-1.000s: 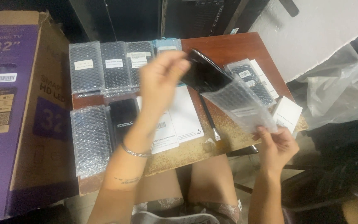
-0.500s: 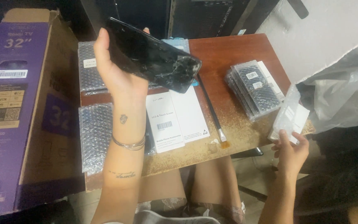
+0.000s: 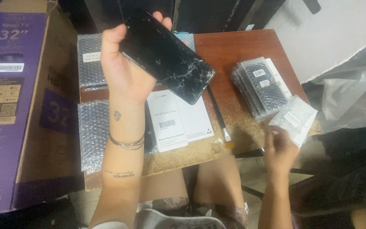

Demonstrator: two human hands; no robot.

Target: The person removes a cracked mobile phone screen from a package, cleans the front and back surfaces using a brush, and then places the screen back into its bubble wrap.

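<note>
My left hand [image 3: 123, 70] is raised over the wooden table [image 3: 238, 51] and grips a black phone with a cracked screen [image 3: 168, 57], tilted with its shattered corner toward the lower right. My right hand [image 3: 279, 149] hovers, blurred, at the table's right front edge. It sits just below an empty bubble-wrap pouch with a white card [image 3: 295, 118] that lies on the table corner. The fingers look loosely apart with nothing in them.
White flat boxes [image 3: 178, 118] lie at the table's middle, with a thin brush [image 3: 219, 116] beside them. A stack of bubble-wrapped screens [image 3: 261, 87] sits on the right, more bubble-wrapped packs [image 3: 93, 131] on the left. A large purple-printed cardboard box [image 3: 18, 101] stands at left; clear plastic sheeting [image 3: 352, 97] at right.
The phone came out of the bubble-wrap pouch and my left hand lifted it up. My right hand put the empty pouch down on the table's right corner and let go of it.
</note>
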